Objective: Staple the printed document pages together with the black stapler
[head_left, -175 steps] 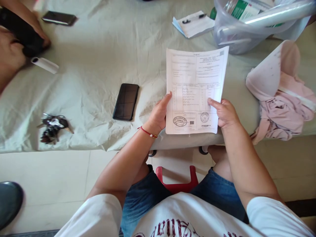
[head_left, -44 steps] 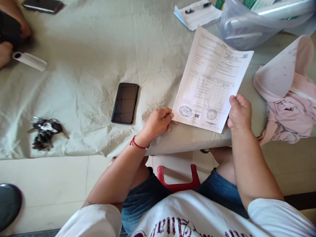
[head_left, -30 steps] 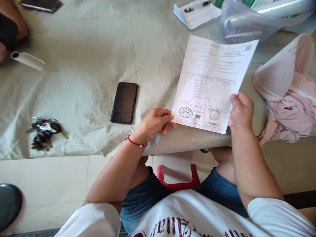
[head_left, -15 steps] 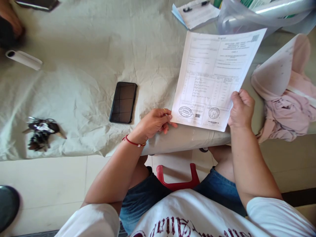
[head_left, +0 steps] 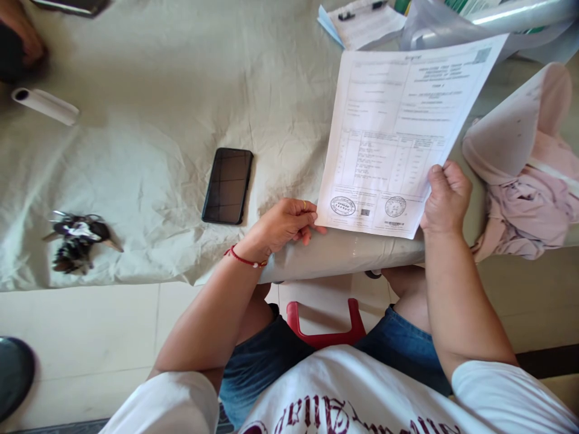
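Printed sheet point(head_left: 389, 129) is held over the near half of the cloth-covered desk point(head_left: 149, 150), ahead of the person at about half past twelve, its far end leaning toward one. Two dark stamps, one oval and one round, show along its near edge.

Take the sheet as the dial's centre, with twelve at the desk's far side. The right hand point(head_left: 447, 196), between four and five, grasps the sheet's side edge, thumb on top and fingers curled. The left hand point(head_left: 292, 223), between seven and eight, pinches the near corner lightly; a red bracelet point(head_left: 245, 258) circles that wrist.

A black phone point(head_left: 227, 185) lies between eight and nine, near the left hand, and a bunch of keys point(head_left: 81, 238) sits farther out on that line. Toward nine is a white paper roll point(head_left: 46, 106); just beyond it, another person's hand point(head_left: 29, 45) is partly cut off. A notepad point(head_left: 373, 25) with a pen lies near half past eleven, a clear plastic bag point(head_left: 427, 27) toward one, and pink fabric point(head_left: 527, 211) around four.
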The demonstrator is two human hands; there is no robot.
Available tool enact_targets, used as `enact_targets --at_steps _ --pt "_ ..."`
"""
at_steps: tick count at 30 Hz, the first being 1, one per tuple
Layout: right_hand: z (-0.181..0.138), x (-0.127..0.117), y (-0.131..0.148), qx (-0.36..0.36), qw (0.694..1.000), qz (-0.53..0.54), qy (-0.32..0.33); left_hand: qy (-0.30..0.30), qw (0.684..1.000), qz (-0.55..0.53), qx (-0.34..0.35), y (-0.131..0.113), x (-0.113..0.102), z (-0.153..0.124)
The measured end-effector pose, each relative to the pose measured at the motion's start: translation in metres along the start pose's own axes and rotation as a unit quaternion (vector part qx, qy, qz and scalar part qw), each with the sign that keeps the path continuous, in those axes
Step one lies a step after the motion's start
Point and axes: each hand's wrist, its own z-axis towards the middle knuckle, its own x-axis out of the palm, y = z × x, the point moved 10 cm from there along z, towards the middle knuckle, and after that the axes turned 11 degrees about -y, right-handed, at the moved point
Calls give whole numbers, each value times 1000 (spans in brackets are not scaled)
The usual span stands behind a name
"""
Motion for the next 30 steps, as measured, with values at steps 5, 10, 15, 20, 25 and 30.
enact_targets --at_steps 5,10,15,20,25,30 --pt "1 1 11 -57 998 20 -3 6 1000 19 -3 -1 2 -2" --pt "2 6 25 -67 994 86 0 -31 994 85 57 -7 -6 0" --pt "10 5 35 -80 989 123 0 -105 944 246 195 -32 -14 -6" --pt "10 9 33 -73 989 127 17 -146 934 237 224 -37 -21 -6" --pt "8 11 38 -106 990 91 5 -133 946 107 277 -48 -21 -1" --pt "2 24 51 -114 985 125 41 -101 933 183 291 -50 -5 -1"
